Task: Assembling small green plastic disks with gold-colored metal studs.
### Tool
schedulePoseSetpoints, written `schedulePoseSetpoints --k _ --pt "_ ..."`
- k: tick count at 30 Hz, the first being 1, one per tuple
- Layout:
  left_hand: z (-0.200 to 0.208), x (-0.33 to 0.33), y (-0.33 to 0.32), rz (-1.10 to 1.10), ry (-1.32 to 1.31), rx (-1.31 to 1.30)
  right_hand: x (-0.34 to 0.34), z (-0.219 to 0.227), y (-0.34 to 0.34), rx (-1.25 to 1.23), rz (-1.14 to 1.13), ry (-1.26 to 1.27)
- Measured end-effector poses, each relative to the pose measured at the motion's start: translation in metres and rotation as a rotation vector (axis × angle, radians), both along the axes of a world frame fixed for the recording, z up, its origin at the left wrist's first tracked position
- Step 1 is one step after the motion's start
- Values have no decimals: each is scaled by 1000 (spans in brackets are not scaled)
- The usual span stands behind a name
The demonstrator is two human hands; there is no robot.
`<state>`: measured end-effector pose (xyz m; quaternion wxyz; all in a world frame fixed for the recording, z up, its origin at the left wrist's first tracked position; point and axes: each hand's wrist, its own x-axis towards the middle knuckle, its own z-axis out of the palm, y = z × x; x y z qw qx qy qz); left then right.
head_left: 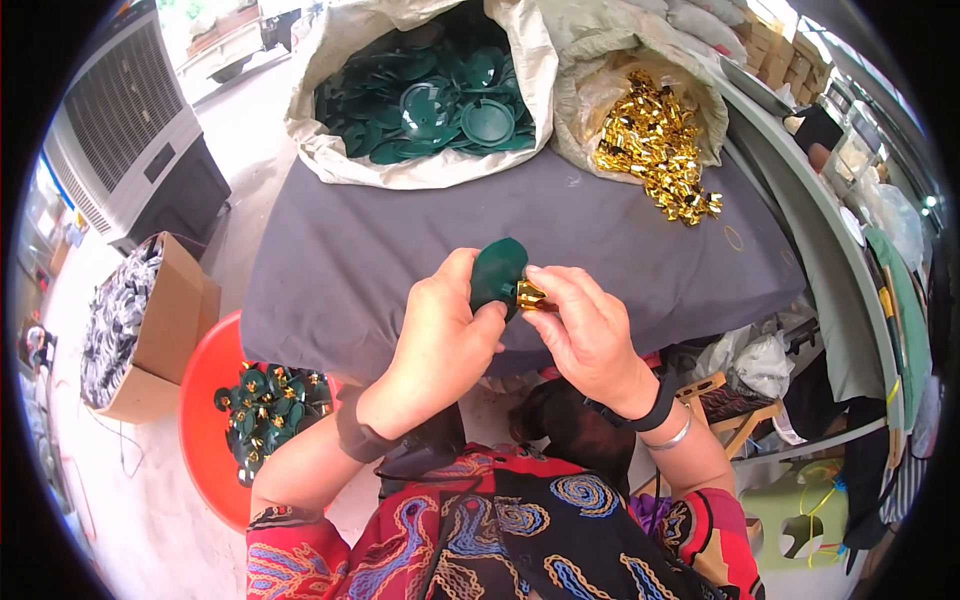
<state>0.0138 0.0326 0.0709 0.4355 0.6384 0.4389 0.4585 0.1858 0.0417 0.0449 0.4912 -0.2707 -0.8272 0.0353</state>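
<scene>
My left hand [440, 320] is closed on a round dark green plastic disc [497, 272], held tilted on edge above the front of the cloth-covered table. Between the thumb and fingertips of my right hand [590, 325] is a small shiny gold piece [530, 295]. The gold piece is at the disc's face, by its centre; whether it is fixed there I cannot tell. At the back of the table, a white sack [425, 175] with its rim rolled down holds many more green discs [487, 122]. Beside it, another sack [590, 55] lies open, with gold pieces [655, 140] spilling onto the cloth.
A dark grey cloth [370, 260] covers the table. At the lower left stands a red basin [205, 420] holding green discs with gold pieces on them. Further left are a cardboard box [165, 340] of grey-white pieces and an air cooler [130, 110]. A wooden-framed stool [735, 420] is at right.
</scene>
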Motion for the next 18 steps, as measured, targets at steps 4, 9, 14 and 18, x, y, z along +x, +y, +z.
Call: schedulePoseSetpoints --k 4,9,14,18 --pt "-9 2 -3 18 -6 37 -1 -2 -6 -3 -47 -9" --pt "-25 8 1 105 217 285 3 -2 -3 246 -180 -347" --pt "-29 22 -12 121 358 378 3 -3 -7 -34 -196 -348" --pt "-33 8 -28 258 486 676 -20 -4 -9 -734 117 214"
